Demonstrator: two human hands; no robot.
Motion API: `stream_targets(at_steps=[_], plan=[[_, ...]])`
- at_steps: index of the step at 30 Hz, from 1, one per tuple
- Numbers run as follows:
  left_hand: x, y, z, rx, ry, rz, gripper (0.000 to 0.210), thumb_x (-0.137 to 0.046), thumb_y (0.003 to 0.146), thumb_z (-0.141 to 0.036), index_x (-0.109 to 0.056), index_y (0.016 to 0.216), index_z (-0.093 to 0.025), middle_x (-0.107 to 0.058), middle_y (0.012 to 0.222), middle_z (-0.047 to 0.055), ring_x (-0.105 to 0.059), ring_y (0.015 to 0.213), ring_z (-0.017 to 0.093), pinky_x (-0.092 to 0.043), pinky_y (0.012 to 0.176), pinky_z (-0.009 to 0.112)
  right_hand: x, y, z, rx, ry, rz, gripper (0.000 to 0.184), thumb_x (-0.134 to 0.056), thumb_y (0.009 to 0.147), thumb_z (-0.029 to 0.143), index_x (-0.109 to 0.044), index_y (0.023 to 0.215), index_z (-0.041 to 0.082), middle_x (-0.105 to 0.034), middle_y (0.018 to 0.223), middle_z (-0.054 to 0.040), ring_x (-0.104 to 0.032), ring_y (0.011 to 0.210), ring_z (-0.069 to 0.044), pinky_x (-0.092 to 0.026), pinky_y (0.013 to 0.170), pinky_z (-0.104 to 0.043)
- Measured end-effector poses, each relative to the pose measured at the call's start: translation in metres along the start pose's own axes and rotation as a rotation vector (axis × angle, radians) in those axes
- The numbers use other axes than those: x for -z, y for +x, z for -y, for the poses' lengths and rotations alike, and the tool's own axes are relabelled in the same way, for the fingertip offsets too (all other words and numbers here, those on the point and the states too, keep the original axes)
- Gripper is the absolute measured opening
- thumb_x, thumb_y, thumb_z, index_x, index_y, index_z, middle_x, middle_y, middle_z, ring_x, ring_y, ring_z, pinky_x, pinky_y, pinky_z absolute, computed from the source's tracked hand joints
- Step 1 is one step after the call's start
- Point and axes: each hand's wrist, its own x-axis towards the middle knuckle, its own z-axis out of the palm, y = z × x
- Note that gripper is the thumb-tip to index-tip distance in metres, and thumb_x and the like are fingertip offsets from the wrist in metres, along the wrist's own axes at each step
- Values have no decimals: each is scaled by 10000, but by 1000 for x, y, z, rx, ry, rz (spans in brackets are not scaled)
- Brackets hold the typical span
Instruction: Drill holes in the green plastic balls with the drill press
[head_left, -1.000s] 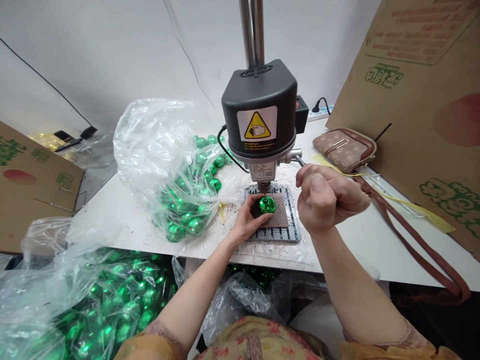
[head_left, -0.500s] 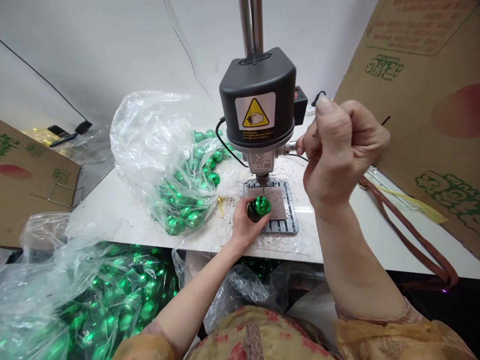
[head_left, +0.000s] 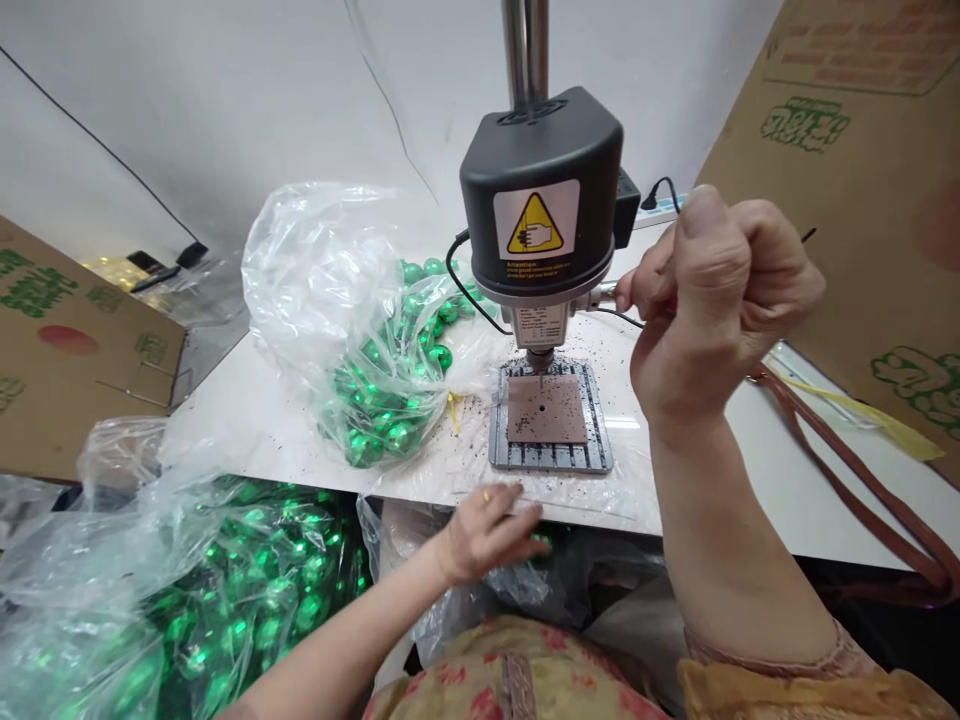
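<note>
My right hand (head_left: 720, 290) is closed in a fist around the feed lever (head_left: 609, 293) of a small black drill press (head_left: 540, 200), raised level with the press head. The bit hangs just above a bare brown pad (head_left: 546, 408) on the grey slotted base (head_left: 551, 458). My left hand (head_left: 487, 530) is below the table's front edge, palm down with fingers stretched out over a clear plastic bag (head_left: 487, 590). A glint of green (head_left: 541, 541) shows at its fingertips.
A clear bag of shiny green balls (head_left: 375, 400) lies on the white table (head_left: 255, 420) left of the press. A larger bag of green balls (head_left: 225, 590) sits lower left. Cardboard sheets (head_left: 862, 200) lean at right and left (head_left: 67, 340). A brown strap (head_left: 855, 470) crosses the table.
The green ball has left the pad, and my left hand dropped from the base to below the table edge. My right hand raised the lever, and the press head lifted.
</note>
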Motion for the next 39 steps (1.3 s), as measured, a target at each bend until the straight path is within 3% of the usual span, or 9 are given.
stream_targets(at_steps=[4, 8, 12, 16, 20, 26, 29, 35, 39], plan=[[19, 67, 87, 440, 171, -33, 328, -442, 1018, -136, -692, 1207, -230, -727, 1018, 114, -697, 975, 246, -563, 883, 386, 0, -2, 1, -5, -14, -9, 431, -625, 937, 295, -395, 580, 220, -364, 488, 61, -347, 432, -58, -300, 451, -296], [28, 120, 165, 935, 411, 353, 350, -500, 952, -80, -701, 1224, -170, -671, 1248, 178, -626, 1194, 334, -507, 1010, 439, 1, -2, -1, 0, -24, -6, 446, -629, 940, 329, -398, 577, 211, -367, 488, 61, -347, 444, -43, -307, 474, -272], [22, 133, 195, 1066, 440, 477, 333, -606, 818, -15, -748, 1096, -132, -661, 1242, 221, -609, 1202, 425, -504, 965, 482, 2, -2, -4, -10, -24, -7, 446, -640, 934, 352, -406, 582, 207, -374, 487, 64, -357, 441, -42, -305, 477, -266], [22, 126, 201, 1088, 402, 445, 330, -636, 788, -53, -758, 1086, -125, -648, 1231, 233, -635, 1142, 427, -498, 947, 487, 3, -1, -4, -13, -5, -16, 436, -655, 921, 342, -409, 583, 219, -355, 485, 63, -350, 433, -61, -279, 462, -292], [33, 115, 204, 1033, 302, 345, 431, -601, 882, -204, -685, 1304, -184, -685, 1119, 135, -666, 1026, 300, -518, 932, 400, 4, -1, -3, -4, 7, 22, 435, -652, 921, 337, -393, 592, 225, -354, 485, 59, -338, 430, -73, -273, 446, -310], [39, 104, 201, 1049, -483, -216, 390, -602, 879, -365, -643, 1224, -187, -631, 896, 30, -616, 763, 154, -552, 668, 261, 4, -2, -2, -10, 31, 35, 419, -634, 936, 311, -405, 600, 211, -369, 506, 60, -368, 458, -48, -289, 474, -280], [38, 104, 194, 1074, -754, -372, 408, -674, 844, -458, -603, 1161, -212, -629, 924, 13, -625, 747, 130, -564, 664, 256, 4, -3, -2, -4, 34, 22, 416, -640, 933, 301, -416, 595, 208, -375, 502, 61, -375, 451, -47, -287, 470, -278], [35, 104, 171, 1026, -690, -332, 579, -860, 714, -483, -585, 1146, -211, -636, 875, -2, -621, 750, 133, -542, 668, 250, 5, -2, -5, 15, 30, 41, 423, -628, 941, 310, -400, 599, 210, -352, 494, 68, -372, 443, -45, -281, 461, -278], [40, 110, 146, 823, -378, -277, 410, -732, 878, -490, -660, 1191, -234, -659, 990, 38, -627, 871, 153, -521, 759, 260, 5, -2, -4, 10, 30, 47, 423, -633, 937, 321, -403, 597, 214, -343, 489, 68, -362, 442, -54, -272, 461, -289]])
